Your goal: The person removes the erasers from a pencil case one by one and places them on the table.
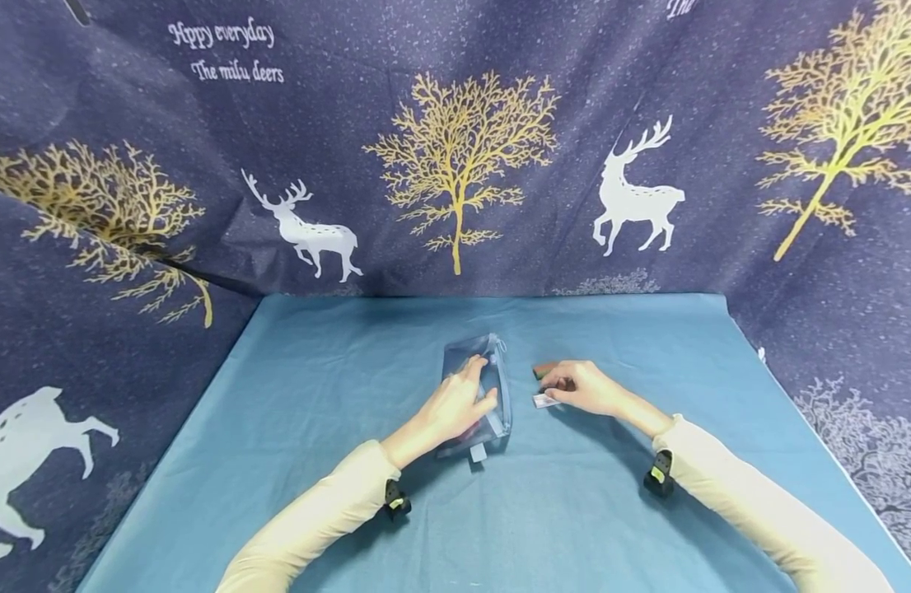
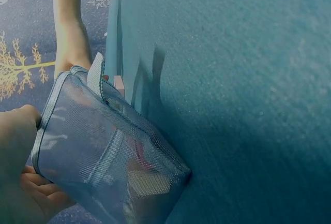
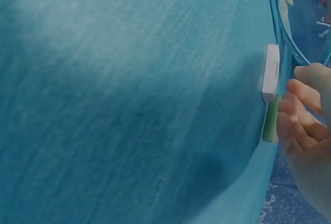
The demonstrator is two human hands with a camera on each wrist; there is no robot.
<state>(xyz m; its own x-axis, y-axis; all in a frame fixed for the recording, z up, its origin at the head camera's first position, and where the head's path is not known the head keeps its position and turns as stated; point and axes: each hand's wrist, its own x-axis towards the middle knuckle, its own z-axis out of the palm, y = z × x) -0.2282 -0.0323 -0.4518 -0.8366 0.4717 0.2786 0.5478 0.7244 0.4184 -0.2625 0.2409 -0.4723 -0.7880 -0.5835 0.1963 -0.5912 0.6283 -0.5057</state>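
A blue-grey mesh zipper pouch (image 1: 455, 356) lies in the middle of the table, its zipped side gaping toward the right. My left hand (image 1: 448, 405) holds it by the rim, thumb and fingers spread apart at the opening. Through the mesh (image 2: 77, 136) show a pale yellowish block (image 2: 150, 182) and something reddish. To the right, my right hand (image 1: 585, 387) reaches down with bent fingers and a gap between thumb and forefinger. By its fingertips lie a small white block (image 3: 271, 73) and a green piece (image 3: 271, 120), with a brown part showing in the head view.
Blue cloth (image 1: 611, 527) covers the table. Behind it and at the sides hangs a dark curtain (image 1: 500, 41) printed with deer and trees. A pale tag (image 1: 478, 452) sticks out from the pouch's near end. Each wrist wears a small black camera (image 1: 659, 473).
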